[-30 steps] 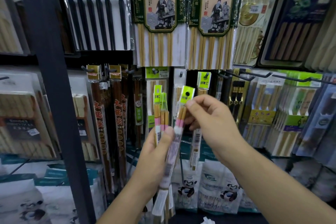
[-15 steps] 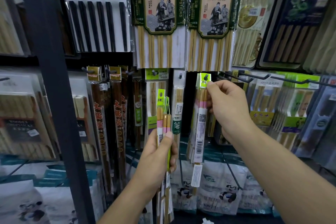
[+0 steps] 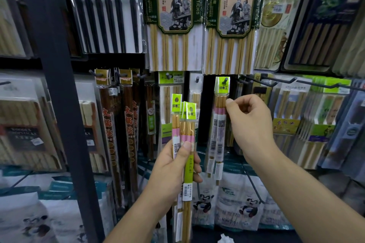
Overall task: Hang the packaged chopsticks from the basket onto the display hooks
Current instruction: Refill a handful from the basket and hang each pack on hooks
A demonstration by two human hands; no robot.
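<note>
- Left hand (image 3: 171, 171) grips a bundle of chopstick packs (image 3: 184, 124), upright, thumb across the front and fingers wrapped round the right edge. Three green header cards show at the top.
- Right hand (image 3: 252, 124) has its fingers curled in and holds nothing. The thumb tip is just beside the right edge of the hung packs (image 3: 218, 128); I cannot tell whether it touches.
- The hung packs sit on a hook (image 3: 225, 80), with the peg tip poking through the green header.
- Headroom is tight: the bottom edges of the big packs (image 3: 235, 16) above hang just over that header.
- A dark open gap lies between the held bundle and the hung packs.
- Right side: bare hooks (image 3: 276, 82) stick out towards the camera, above and beyond the right hand.
- Left side: a dark post (image 3: 55, 94) stands well clear of both hands.
- Below, the hung packs' lower ends overlap the panda bags (image 3: 237, 205).
- Versus 0.5 s ago: the right hand was pinching the pack up at the hook. It is now off the pack, lower and further right, and the pack hangs on its own.
- Versus 1.0 s ago: that pack was off the hook, held between both hands.
</note>
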